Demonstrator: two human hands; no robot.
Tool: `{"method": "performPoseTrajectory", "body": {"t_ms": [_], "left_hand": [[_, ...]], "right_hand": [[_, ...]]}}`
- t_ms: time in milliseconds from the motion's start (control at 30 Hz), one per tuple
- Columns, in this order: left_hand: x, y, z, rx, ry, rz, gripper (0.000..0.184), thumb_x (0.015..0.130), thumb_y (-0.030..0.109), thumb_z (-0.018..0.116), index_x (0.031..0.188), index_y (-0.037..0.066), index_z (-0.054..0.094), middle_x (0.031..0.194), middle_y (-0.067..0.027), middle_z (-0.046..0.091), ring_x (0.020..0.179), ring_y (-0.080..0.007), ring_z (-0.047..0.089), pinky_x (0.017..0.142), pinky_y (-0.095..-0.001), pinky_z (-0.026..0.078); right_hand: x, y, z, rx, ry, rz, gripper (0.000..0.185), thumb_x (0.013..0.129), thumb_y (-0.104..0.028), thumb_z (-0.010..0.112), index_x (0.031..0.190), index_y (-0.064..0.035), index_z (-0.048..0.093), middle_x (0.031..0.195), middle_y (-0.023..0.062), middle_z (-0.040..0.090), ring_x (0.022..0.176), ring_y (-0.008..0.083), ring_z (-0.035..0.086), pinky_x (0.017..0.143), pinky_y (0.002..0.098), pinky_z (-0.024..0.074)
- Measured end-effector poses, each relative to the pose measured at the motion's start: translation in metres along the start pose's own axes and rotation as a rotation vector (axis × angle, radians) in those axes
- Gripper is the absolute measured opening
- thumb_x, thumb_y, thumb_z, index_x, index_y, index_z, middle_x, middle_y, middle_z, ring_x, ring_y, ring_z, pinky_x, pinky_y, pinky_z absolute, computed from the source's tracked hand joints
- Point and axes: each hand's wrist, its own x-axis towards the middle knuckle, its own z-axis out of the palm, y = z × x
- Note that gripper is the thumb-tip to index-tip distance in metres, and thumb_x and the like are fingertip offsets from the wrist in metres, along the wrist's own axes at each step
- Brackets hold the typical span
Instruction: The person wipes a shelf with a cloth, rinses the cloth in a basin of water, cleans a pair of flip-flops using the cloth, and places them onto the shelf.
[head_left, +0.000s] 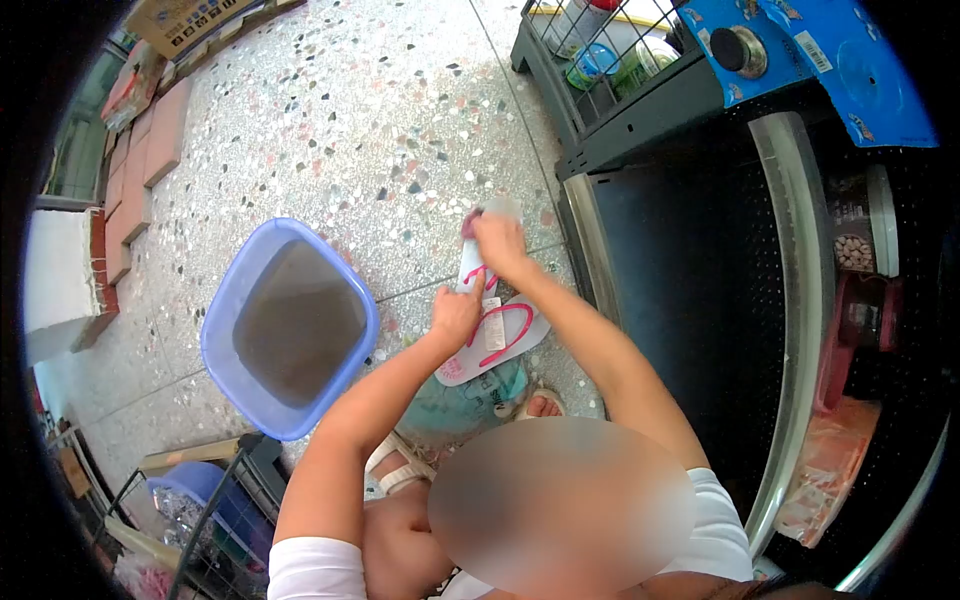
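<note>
White flip-flops with pink straps lie on the floor right before the crouching person. The farther flip-flop (470,262) points away from the body, while the nearer flip-flop (514,326) lies slantwise, with a pale paper label (495,328) over its strap. The right hand (500,245) is bent over the far end of the farther one, its fingers drawn together on a dark red cloth (470,224); the fingertips are blurred. The left hand (458,316) is at the near part of the same flip-flop, forefinger stretched out along the strap and the other fingers curled; whether they grip the sole I cannot tell.

A greenish plastic bag (475,395) lies just beside the nearer flip-flop, close to the person's feet in pale sandals (408,470). To the left, well apart from the right hand, stands a blue basin (220,330) holding murky grey-brown water. Speckled terrazzo floor (330,130) spreads out beyond it, with reddish bricks (165,135) and a cardboard box (190,22) along its far left edge. At the upper right stands a dark crate (548,85) with cans (597,62) inside; nearer on that side, a jar (853,250) sits on a shelf.
</note>
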Motion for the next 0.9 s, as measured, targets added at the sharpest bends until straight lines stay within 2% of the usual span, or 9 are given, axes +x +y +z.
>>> {"method": "performPoseTrajectory", "body": {"t_ms": [133, 233, 367, 433, 567, 667, 767, 833, 900], "left_hand": [[0.002, -0.002, 0.012, -0.036, -0.001, 0.008, 0.067, 0.086, 0.023, 0.053, 0.147, 0.011, 0.025, 0.072, -0.0081, 0.069, 0.062, -0.0249, 0.065, 0.071, -0.0394, 0.038], [-0.003, 0.000, 0.004, -0.002, 0.037, -0.003, 0.068, 0.086, 0.023, 0.053, 0.147, 0.012, 0.024, 0.072, -0.0089, 0.069, 0.062, -0.0251, 0.066, 0.073, -0.0400, 0.039], [-0.004, -0.001, 0.000, -0.047, -0.022, -0.009, 0.069, 0.085, 0.023, 0.054, 0.147, 0.013, 0.025, 0.071, -0.0100, 0.068, 0.063, -0.0249, 0.066, 0.075, -0.0405, 0.039], [-0.002, 0.000, -0.004, -0.061, -0.019, -0.019, 0.069, 0.084, 0.022, 0.055, 0.147, 0.013, 0.026, 0.071, -0.0104, 0.068, 0.063, -0.0249, 0.066, 0.076, -0.0405, 0.039], [-0.002, -0.002, -0.004, -0.059, -0.010, 0.019, 0.065, 0.085, 0.021, 0.053, 0.144, 0.010, 0.030, 0.070, -0.0089, 0.068, 0.062, -0.0238, 0.066, 0.074, -0.0398, 0.039], [0.002, -0.005, 0.017, -0.031, 0.016, 0.050, 0.063, 0.085, 0.020, 0.051, 0.144, 0.008, 0.031, 0.069, -0.0071, 0.068, 0.062, -0.0227, 0.065, 0.073, -0.0385, 0.039], [-0.001, -0.005, 0.015, -0.027, 0.036, 0.024, 0.067, 0.084, 0.020, 0.055, 0.144, 0.009, 0.029, 0.069, -0.0075, 0.068, 0.060, -0.0236, 0.065, 0.071, -0.0393, 0.040], [-0.005, -0.001, -0.009, -0.031, 0.031, 0.026, 0.068, 0.084, 0.021, 0.055, 0.145, 0.009, 0.028, 0.068, -0.0074, 0.067, 0.060, -0.0238, 0.065, 0.070, -0.0389, 0.040], [-0.005, -0.001, -0.007, -0.035, 0.036, 0.022, 0.069, 0.083, 0.021, 0.056, 0.146, 0.010, 0.026, 0.068, -0.0077, 0.067, 0.060, -0.0241, 0.065, 0.071, -0.0391, 0.040]], "right_hand": [[-0.035, -0.016, -0.004, 0.044, -0.014, -0.208, 0.012, 0.080, -0.015, 0.058, 0.083, -0.0146, 0.069, 0.087, 0.0071, 0.065, 0.085, 0.0247, 0.064, 0.076, 0.0414, 0.0450], [-0.009, -0.001, -0.004, -0.027, -0.017, -0.148, 0.013, 0.080, -0.017, 0.057, 0.083, -0.0168, 0.070, 0.087, 0.0066, 0.065, 0.083, 0.0245, 0.064, 0.074, 0.0416, 0.0442], [0.035, 0.015, -0.017, 0.028, 0.173, 0.189, 0.016, 0.082, -0.016, 0.055, 0.082, -0.0172, 0.071, 0.084, 0.0069, 0.065, 0.087, 0.0245, 0.064, 0.074, 0.0421, 0.0445], [0.038, 0.017, 0.007, 0.045, 0.121, 0.174, 0.015, 0.082, -0.015, 0.056, 0.081, -0.0143, 0.070, 0.082, 0.0079, 0.065, 0.085, 0.0253, 0.065, 0.073, 0.0424, 0.0446], [-0.005, -0.004, 0.008, 0.052, 0.013, -0.013, 0.011, 0.079, -0.013, 0.058, 0.078, -0.0103, 0.068, 0.079, 0.0093, 0.065, 0.076, 0.0260, 0.065, 0.072, 0.0423, 0.0446], [-0.039, -0.021, 0.001, 0.067, 0.122, -0.177, 0.006, 0.075, -0.013, 0.061, 0.076, -0.0112, 0.067, 0.081, 0.0085, 0.067, 0.076, 0.0250, 0.066, 0.072, 0.0416, 0.0447], [-0.016, -0.015, -0.006, -0.065, 0.003, -0.024, 0.007, 0.075, -0.013, 0.061, 0.077, -0.0122, 0.068, 0.084, 0.0076, 0.067, 0.081, 0.0234, 0.066, 0.073, 0.0407, 0.0450], [0.015, 0.005, -0.013, -0.117, -0.004, 0.201, 0.009, 0.075, -0.013, 0.062, 0.080, -0.0120, 0.069, 0.086, 0.0067, 0.067, 0.085, 0.0235, 0.066, 0.076, 0.0400, 0.0453], [0.029, 0.018, -0.049, -0.042, -0.071, 0.291, 0.013, 0.076, -0.014, 0.061, 0.083, -0.0126, 0.071, 0.088, 0.0076, 0.068, 0.086, 0.0235, 0.066, 0.076, 0.0395, 0.0465]]}}
